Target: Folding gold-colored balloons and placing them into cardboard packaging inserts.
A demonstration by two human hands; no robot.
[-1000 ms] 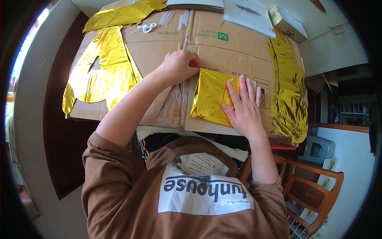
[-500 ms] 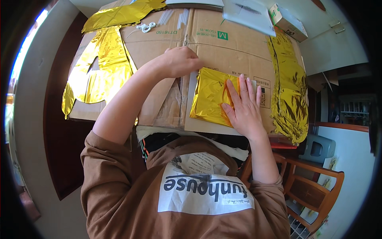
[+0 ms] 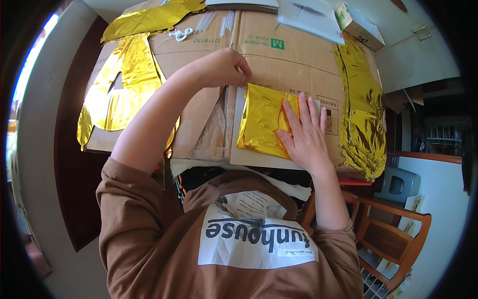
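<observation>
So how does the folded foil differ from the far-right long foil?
The folded foil is a compact stack; the long foil is a strip. The folded foil looks smoother; the long foil, crinkled. The right hand rests on the folded foil; neither hand touches the long foil. Both are shiny gold.

- Folded gold foil [image 3: 264,119] gleams, metallic and glossy, its smooth surface lightly creased.
- A second foil sheet [image 3: 361,107] shines at right, heavily wrinkled.
- Brown cardboard [image 3: 294,57] spreads matt beneath, crossed by glossy clear tape [image 3: 214,132].
- A brown cloth top [image 3: 132,214] looks soft and matt.
- A wooden chair [image 3: 391,239] shows a smooth finish.
</observation>
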